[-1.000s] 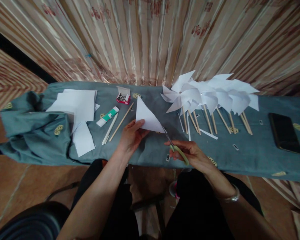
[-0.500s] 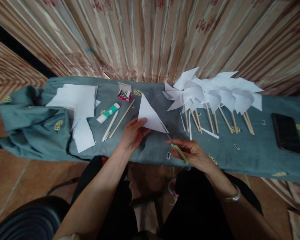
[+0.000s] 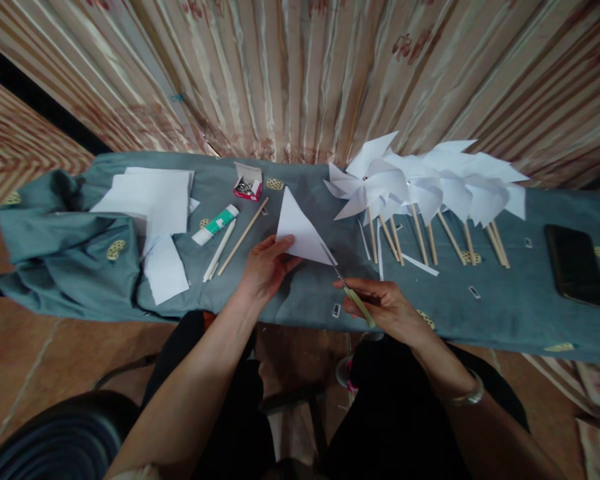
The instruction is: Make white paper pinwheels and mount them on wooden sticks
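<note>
- Well, from where I stand, the left hand (image 3: 267,268) pinches the white paper triangle (image 3: 303,231) near its lower left edge, held over the green cloth (image 3: 505,300), while the right hand (image 3: 383,305) is closed round the scissors (image 3: 359,307), their tips at the triangle's right-hand corner
- That corner sits free of any grip, so it could bend between the tips and leave a ragged edge
- If the right hand twists, the cut could wander; a long snip might run towards the left hand
- The wooden stick (image 3: 243,237) lies beside the left hand; a knuckle could roll it against the open box (image 3: 247,192)
</note>
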A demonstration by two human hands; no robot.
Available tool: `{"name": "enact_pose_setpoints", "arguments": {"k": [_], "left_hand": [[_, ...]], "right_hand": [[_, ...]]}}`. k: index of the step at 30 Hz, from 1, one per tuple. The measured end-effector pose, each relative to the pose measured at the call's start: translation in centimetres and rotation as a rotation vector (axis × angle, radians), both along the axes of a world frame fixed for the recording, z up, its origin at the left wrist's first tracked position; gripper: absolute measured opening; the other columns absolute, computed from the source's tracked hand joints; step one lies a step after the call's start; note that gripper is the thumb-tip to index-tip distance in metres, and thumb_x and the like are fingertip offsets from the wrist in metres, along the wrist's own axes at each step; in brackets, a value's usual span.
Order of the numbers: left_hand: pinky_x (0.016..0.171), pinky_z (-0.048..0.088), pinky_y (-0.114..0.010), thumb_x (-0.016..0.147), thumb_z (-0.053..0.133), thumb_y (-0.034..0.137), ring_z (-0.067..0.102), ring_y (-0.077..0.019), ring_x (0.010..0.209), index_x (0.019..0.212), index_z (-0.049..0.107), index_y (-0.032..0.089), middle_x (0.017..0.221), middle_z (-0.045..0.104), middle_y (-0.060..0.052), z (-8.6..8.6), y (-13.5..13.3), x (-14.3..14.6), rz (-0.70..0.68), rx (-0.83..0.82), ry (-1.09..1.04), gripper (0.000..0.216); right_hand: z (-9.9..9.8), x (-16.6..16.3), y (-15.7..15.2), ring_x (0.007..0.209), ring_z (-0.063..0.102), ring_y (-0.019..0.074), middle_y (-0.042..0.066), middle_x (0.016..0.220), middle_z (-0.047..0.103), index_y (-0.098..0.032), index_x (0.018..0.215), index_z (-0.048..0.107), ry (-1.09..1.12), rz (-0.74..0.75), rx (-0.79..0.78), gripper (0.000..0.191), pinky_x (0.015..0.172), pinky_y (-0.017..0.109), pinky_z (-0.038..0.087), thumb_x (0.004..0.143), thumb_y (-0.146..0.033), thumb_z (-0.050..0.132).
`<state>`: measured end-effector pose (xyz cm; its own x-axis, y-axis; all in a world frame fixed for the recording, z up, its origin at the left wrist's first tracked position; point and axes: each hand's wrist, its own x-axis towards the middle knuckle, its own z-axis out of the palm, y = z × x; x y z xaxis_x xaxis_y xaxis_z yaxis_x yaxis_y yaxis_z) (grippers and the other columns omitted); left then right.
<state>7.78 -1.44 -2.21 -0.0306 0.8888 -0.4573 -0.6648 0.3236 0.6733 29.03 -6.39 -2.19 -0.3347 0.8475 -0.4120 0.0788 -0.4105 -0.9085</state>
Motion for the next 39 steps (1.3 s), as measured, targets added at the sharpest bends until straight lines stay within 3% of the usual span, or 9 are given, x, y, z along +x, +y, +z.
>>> {"name": "enact_pose_setpoints", "arguments": {"k": [21,39], "left_hand": [[0.063,0.057,-0.024,0.07,0.07,0.008,0.066,-0.0125,0.067,0.075,0.068,0.013,0.075,0.071,-0.002,-0.04,-0.15,0.44,-0.076,-0.048,0.068,0.008],[0.065,0.057,-0.024,0.071,0.069,0.008,0.066,-0.0125,0.068,0.075,0.068,0.013,0.076,0.07,-0.003,-0.37,-0.07,0.54,-0.067,-0.051,0.063,0.006]], "right_hand": [[0.14,0.31,-0.3,0.056,0.056,0.0099,-0.001,0.068,0.068,-0.02,0.096,0.075,-0.077,-0.023,0.128,0.041,0.052,0.021,0.048,0.06,-0.039,0.082],[-0.08,0.33,-0.61,0.048,0.05,0.0074,-0.003,0.057,0.062,-0.019,0.095,0.076,-0.045,-0.051,0.07,0.041,0.045,0.02,0.043,0.061,-0.041,0.082]]}}
